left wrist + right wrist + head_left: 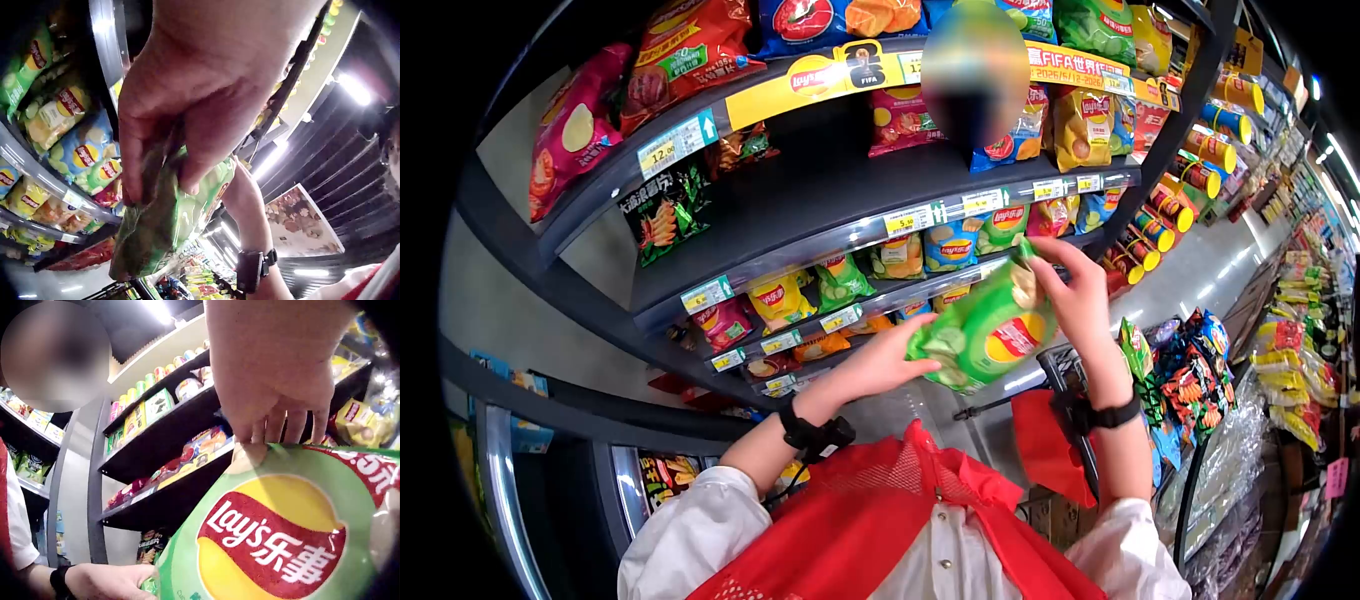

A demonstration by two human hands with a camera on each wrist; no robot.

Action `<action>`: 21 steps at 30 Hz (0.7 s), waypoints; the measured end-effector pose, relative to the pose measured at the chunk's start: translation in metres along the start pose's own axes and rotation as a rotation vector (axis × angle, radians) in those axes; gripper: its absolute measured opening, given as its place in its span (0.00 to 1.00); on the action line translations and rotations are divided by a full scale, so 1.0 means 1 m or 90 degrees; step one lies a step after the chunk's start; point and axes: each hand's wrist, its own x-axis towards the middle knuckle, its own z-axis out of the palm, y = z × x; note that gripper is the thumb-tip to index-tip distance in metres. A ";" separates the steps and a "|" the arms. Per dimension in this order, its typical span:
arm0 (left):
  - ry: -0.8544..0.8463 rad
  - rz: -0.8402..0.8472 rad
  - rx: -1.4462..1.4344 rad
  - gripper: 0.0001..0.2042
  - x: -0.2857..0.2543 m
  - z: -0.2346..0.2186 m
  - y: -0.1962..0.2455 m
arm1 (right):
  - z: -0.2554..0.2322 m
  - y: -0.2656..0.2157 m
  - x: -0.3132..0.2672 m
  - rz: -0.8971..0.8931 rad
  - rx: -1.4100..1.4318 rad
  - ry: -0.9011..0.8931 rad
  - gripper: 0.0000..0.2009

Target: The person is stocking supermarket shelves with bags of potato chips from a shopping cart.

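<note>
Both arms reach up and forward, each wrist strapped with a black band, the left hand lower with fingers curled in a pinch, the right hand higher, its fingers bent downward, gripping.

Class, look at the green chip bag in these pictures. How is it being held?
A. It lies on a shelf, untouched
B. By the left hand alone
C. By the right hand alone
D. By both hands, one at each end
D: the left hand grips the lower end of the green bag and the right hand pinches its top edge, in front of the shelves.
</note>
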 end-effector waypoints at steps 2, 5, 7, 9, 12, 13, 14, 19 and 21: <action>0.007 -0.002 0.029 0.28 -0.007 -0.020 -0.005 | 0.026 0.005 0.017 0.033 0.124 0.013 0.07; 0.009 -0.022 0.054 0.31 -0.016 -0.040 -0.012 | 0.044 -0.001 0.031 0.121 0.202 -0.057 0.05; 0.019 -0.035 0.049 0.31 -0.021 -0.050 -0.020 | 0.060 0.000 0.039 0.077 0.227 -0.081 0.06; 0.013 -0.066 0.024 0.30 -0.025 -0.058 -0.020 | 0.073 -0.003 0.046 0.046 0.124 -0.038 0.07; 0.042 -0.081 0.035 0.28 -0.025 -0.063 -0.014 | 0.087 -0.010 0.053 -0.049 0.000 0.083 0.06; 0.069 -0.040 0.053 0.27 -0.024 -0.060 -0.024 | 0.089 -0.013 0.056 -0.100 0.003 0.122 0.05; 0.089 -0.028 0.072 0.27 -0.024 -0.059 -0.028 | 0.090 -0.017 0.060 -0.089 0.017 0.125 0.04; 0.086 -0.047 0.014 0.24 -0.011 -0.038 -0.045 | 0.086 -0.025 0.066 -0.198 0.061 0.168 0.03; 0.005 -0.090 0.079 0.27 -0.002 -0.033 -0.029 | 0.073 -0.028 0.057 -0.190 0.029 0.135 0.05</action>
